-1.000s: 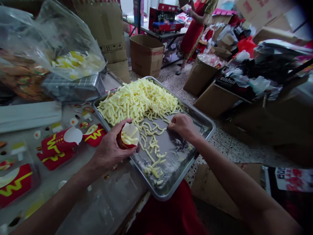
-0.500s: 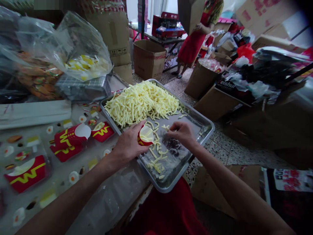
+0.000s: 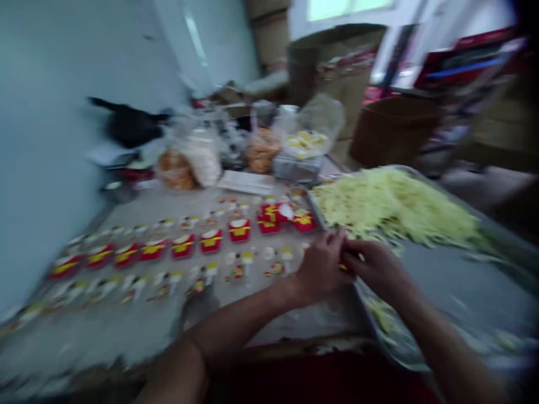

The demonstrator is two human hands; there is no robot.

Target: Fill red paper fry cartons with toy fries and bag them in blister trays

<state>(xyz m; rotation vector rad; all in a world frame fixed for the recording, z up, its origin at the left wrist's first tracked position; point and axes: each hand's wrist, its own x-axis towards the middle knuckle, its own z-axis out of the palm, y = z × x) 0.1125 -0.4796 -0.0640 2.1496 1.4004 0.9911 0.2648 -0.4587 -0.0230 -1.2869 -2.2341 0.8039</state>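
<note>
My left hand is closed around a small red-and-yellow fries carton, mostly hidden by the fingers, at the left edge of the metal tray. My right hand meets it there, its fingers bent together over the carton's top; what they pinch, if anything, is hidden and blurred. A large heap of pale yellow toy-like fries fills the far part of the tray. A few loose fries lie near its front left corner.
Left of the tray, a row of red cartons and small food-shaped pieces lie on the table. Behind stand a clear bag of yellow-and-white pieces, bags of orange-brown pieces and a cardboard box.
The view has swung left, bringing the long row of cartons into sight. My right hand has moved from loose fries on the tray to the carton in my left hand.
</note>
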